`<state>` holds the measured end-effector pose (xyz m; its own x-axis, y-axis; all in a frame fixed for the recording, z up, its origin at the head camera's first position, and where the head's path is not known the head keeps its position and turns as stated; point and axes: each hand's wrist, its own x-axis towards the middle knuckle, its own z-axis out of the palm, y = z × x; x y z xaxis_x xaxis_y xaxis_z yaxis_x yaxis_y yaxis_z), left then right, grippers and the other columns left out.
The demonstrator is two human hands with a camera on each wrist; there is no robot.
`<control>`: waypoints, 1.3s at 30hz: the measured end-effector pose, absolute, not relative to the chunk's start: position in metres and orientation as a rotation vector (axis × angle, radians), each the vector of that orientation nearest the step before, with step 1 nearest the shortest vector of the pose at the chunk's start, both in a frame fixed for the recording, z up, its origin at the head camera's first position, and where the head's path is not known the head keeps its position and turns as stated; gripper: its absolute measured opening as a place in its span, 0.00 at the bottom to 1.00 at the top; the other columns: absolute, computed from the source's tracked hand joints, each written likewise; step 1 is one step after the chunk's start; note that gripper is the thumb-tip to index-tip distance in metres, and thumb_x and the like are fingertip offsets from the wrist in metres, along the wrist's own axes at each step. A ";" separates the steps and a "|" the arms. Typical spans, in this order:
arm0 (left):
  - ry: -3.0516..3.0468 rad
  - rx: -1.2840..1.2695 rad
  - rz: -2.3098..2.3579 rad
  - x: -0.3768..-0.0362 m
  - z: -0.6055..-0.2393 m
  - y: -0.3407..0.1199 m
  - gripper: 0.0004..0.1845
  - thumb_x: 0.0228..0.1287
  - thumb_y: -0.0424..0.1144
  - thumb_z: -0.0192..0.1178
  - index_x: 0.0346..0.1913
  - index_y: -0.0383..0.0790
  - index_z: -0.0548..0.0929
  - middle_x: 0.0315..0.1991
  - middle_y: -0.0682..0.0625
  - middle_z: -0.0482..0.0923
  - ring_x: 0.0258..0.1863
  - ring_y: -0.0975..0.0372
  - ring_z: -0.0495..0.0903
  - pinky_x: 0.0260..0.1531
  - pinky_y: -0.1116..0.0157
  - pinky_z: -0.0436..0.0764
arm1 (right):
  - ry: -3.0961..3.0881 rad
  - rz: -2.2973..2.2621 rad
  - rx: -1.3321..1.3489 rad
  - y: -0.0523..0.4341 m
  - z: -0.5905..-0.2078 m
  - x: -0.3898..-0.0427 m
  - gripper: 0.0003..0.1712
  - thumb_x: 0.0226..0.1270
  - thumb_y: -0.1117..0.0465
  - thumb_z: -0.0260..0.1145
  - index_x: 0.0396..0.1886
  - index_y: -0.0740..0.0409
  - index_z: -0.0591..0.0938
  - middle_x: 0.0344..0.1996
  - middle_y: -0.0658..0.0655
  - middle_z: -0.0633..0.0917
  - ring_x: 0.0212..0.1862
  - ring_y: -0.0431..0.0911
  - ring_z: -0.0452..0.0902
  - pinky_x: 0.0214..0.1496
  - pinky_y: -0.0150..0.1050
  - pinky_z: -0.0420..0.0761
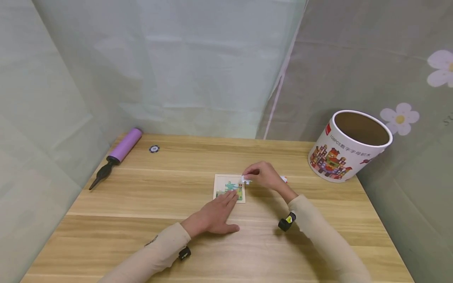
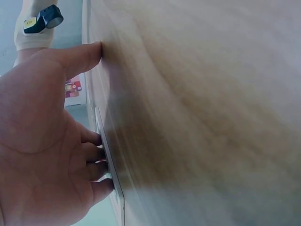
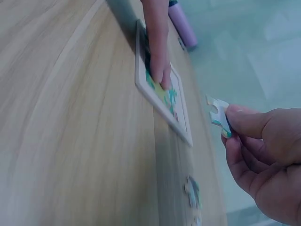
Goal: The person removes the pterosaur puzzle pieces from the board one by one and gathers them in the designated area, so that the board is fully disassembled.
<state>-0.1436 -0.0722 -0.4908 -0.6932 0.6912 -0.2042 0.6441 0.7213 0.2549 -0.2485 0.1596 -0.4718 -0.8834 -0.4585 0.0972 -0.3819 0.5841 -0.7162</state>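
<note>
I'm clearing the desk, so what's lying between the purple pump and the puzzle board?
A small dark round disc lies on the table between the pump and puzzle board, seen in the head view.

head view looks down from above; both wrist views skim close, sharing the puzzle board (image 1: 229, 188).

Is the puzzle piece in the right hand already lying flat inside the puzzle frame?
No, the right hand pinches the puzzle piece in the air, apart from the puzzle frame.
</note>
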 end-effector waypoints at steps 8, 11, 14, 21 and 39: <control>2.649 1.043 0.212 -0.143 -0.491 -0.072 0.52 0.70 0.67 0.54 0.80 0.31 0.53 0.82 0.38 0.46 0.81 0.49 0.48 0.78 0.54 0.54 | 2.727 -1.188 -0.644 0.185 -0.477 -0.240 0.02 0.66 0.63 0.73 0.35 0.54 0.92 0.37 0.51 0.91 0.38 0.40 0.85 0.43 0.35 0.85; 2.644 1.044 0.226 -0.142 -0.491 -0.072 0.52 0.70 0.67 0.54 0.80 0.31 0.53 0.82 0.38 0.46 0.81 0.49 0.48 0.78 0.54 0.55 | 2.736 -1.172 -0.632 0.192 -0.479 -0.236 0.02 0.66 0.63 0.74 0.35 0.54 0.92 0.37 0.52 0.92 0.38 0.40 0.85 0.42 0.34 0.84; 2.644 1.047 0.226 -0.142 -0.490 -0.072 0.52 0.70 0.66 0.54 0.80 0.31 0.53 0.82 0.38 0.46 0.81 0.48 0.48 0.78 0.54 0.54 | 2.732 -1.166 -0.621 0.197 -0.482 -0.233 0.02 0.65 0.63 0.74 0.35 0.54 0.92 0.37 0.52 0.92 0.37 0.39 0.84 0.40 0.33 0.83; 2.659 1.064 0.223 -0.143 -0.490 -0.073 0.51 0.70 0.66 0.55 0.80 0.30 0.54 0.82 0.37 0.48 0.81 0.48 0.49 0.78 0.54 0.55 | 2.721 -1.132 -0.667 0.203 -0.489 -0.232 0.03 0.64 0.64 0.74 0.35 0.54 0.93 0.36 0.52 0.91 0.36 0.38 0.82 0.38 0.32 0.82; 2.664 1.064 0.225 -0.142 -0.491 -0.072 0.52 0.70 0.66 0.54 0.80 0.30 0.54 0.82 0.37 0.48 0.81 0.48 0.49 0.78 0.54 0.55 | 2.801 -1.004 -0.717 0.202 -0.500 -0.230 0.03 0.61 0.62 0.77 0.35 0.53 0.93 0.38 0.52 0.91 0.40 0.41 0.83 0.45 0.40 0.82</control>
<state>-0.1418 -0.0723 -0.4905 -0.6964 0.6933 -0.1851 0.6526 0.7192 0.2386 -0.2301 0.2024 -0.5004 -0.8870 -0.4548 0.0793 -0.4017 0.6755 -0.6183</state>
